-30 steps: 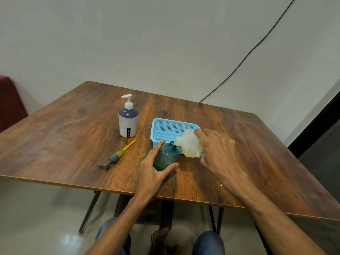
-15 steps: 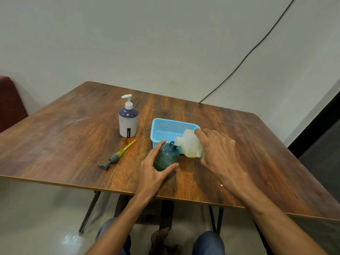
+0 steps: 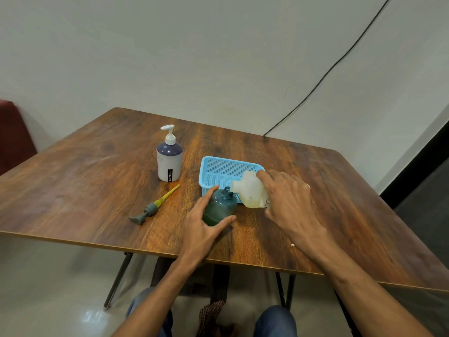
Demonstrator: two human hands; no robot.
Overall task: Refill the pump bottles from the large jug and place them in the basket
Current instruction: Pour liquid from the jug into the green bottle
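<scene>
a wooden desk [image 3: 73, 190] with dark metal legs [image 3: 117, 280] stands against a pale wall [image 3: 170, 57]. a black cable [image 3: 328, 74] runs down the wall from 1 o'clock to the desk's far edge. at 9 o'clock, a dark red seat [image 3: 12, 132] shows. a glossy light floor [image 3: 48, 300] lies below.

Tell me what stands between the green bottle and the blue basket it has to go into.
The tilted jug, held by the right hand, hangs over the green bottle and the blue basket near edge. The left hand grips the bottle. The basket looks empty where visible.
</scene>
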